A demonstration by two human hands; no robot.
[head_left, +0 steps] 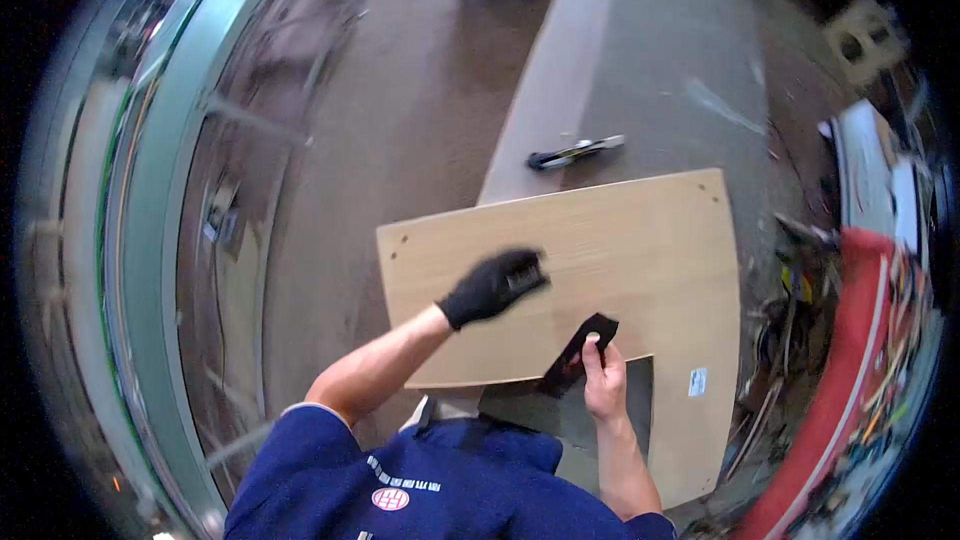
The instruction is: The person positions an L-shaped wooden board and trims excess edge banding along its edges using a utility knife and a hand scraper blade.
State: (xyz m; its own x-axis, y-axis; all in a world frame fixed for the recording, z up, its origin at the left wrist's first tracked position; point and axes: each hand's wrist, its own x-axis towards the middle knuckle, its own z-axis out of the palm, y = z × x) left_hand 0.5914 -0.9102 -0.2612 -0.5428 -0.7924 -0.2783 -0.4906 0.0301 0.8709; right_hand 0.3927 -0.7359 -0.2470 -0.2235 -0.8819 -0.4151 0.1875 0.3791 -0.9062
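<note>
My right hand (605, 385) is bare and closed around a dark, flat strip (570, 362) with an angled end, its thumb pressed on the upper face. The strip is tilted over the inner edge of a pale wooden board (620, 230). My left hand (497, 287), in a black glove, is over the board's left half. Motion blurs its fingers, so I cannot make out their position or whether they touch the wood. Dark holes mark two of the board's corners, and a small white label (697, 381) is stuck on its right side.
A utility knife (576, 152) lies on the long grey work surface (660, 70) beyond the board. Along the left runs a green metal frame (185, 140). A red strip (830, 380) and cluttered tools border the right side.
</note>
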